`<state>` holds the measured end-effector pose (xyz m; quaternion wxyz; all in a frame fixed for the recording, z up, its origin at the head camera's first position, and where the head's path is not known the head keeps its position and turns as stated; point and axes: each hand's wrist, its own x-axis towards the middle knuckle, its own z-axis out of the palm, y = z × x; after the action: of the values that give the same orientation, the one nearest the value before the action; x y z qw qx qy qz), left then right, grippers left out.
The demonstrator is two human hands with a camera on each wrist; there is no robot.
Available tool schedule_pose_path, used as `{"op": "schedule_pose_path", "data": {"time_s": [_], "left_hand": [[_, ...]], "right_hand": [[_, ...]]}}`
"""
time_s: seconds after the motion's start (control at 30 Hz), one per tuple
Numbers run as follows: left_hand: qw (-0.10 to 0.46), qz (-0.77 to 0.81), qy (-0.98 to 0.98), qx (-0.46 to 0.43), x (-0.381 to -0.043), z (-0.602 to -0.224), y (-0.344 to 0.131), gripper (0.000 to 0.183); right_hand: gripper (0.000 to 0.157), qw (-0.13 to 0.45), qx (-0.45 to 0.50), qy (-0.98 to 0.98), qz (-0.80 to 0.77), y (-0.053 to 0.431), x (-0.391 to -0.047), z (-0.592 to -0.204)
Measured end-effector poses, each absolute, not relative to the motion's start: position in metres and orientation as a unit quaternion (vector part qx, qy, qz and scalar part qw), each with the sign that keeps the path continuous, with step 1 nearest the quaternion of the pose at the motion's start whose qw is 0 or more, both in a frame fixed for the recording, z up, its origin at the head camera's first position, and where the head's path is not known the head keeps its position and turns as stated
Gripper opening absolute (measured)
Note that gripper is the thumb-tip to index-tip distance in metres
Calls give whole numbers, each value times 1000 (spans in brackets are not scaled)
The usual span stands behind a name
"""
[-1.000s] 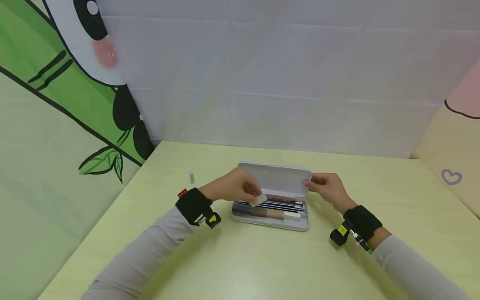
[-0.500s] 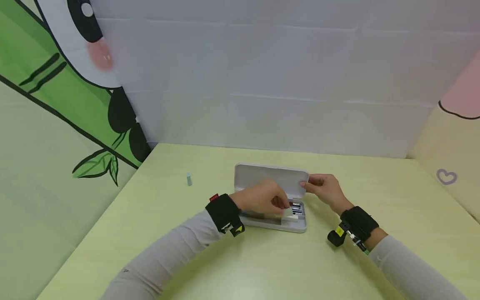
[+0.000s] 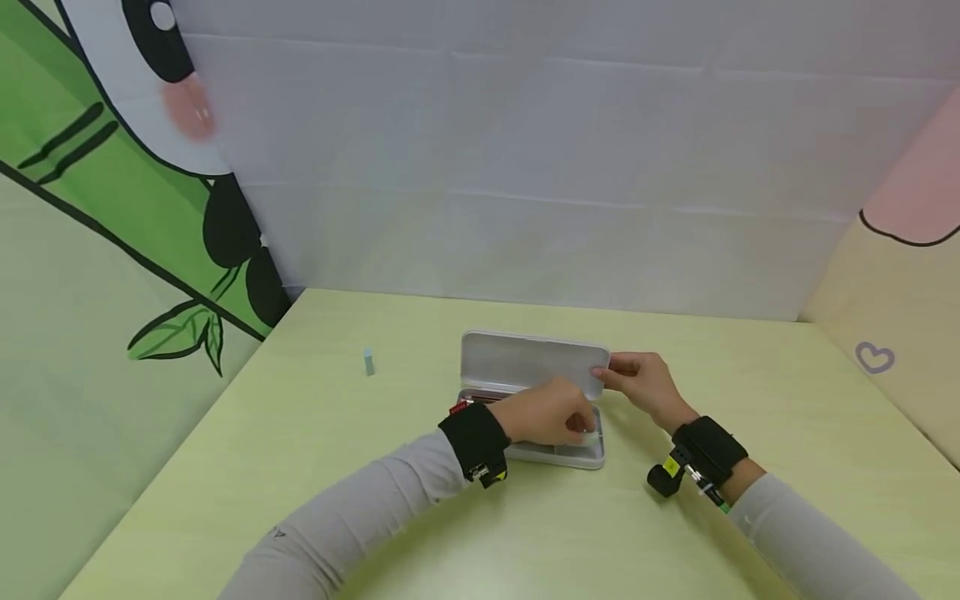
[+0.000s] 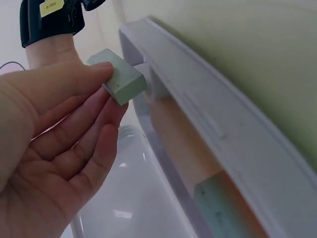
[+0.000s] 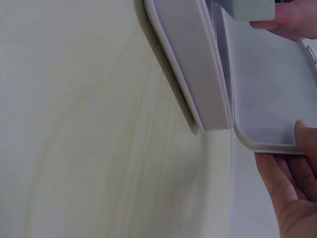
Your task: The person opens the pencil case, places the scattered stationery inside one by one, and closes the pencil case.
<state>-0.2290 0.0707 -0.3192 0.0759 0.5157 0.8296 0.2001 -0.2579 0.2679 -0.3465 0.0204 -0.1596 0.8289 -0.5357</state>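
Observation:
An open white pencil case [image 3: 592,457] lies on the table, its lid [image 3: 525,360] raised at the back. Between thumb and fingers my left hand [image 3: 546,412] pinches a pale green eraser [image 4: 121,79], over the right end of the case's lower half. In the left wrist view the eraser is beside a white-ended, peach-coloured bar [image 4: 181,136] inside the case. My right hand [image 3: 645,385] grips the lid's right edge, thumb on its inner face and fingers behind, as the right wrist view also shows. My left hand hides much of the case's contents.
A small pale blue block [image 3: 368,362] stands on the table [image 3: 405,333] to the left of the case. Behind the table hangs a white cloth [image 3: 480,183], with printed panels at both sides. Each wrist wears a black camera band.
My left hand has carried the eraser rightward and down, from above the case's middle to its right end. My right hand still holds the lid up. The view has shifted slightly.

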Motion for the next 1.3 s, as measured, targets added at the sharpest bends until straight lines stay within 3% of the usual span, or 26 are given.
{"op": "schedule_pose_path", "data": {"time_s": [0.53,1.03,1.23,1.3], "left_hand": [[11,129,858,497,-220,-329,70,13],[14,157,878,452,-218,-332,69,11],[51,271,871,406,-211,-312,43,40],[45,306,854,418,-213,-305,25,42]], "right_hand": [[37,18,-148,839,-523,266,-259,-346],[37,11,-140,833,-535,268,-255,-350],[38,17,-126,844,-521,268,-256,-353],[39,15,-125,849,-513,268,-256,-353]]}}
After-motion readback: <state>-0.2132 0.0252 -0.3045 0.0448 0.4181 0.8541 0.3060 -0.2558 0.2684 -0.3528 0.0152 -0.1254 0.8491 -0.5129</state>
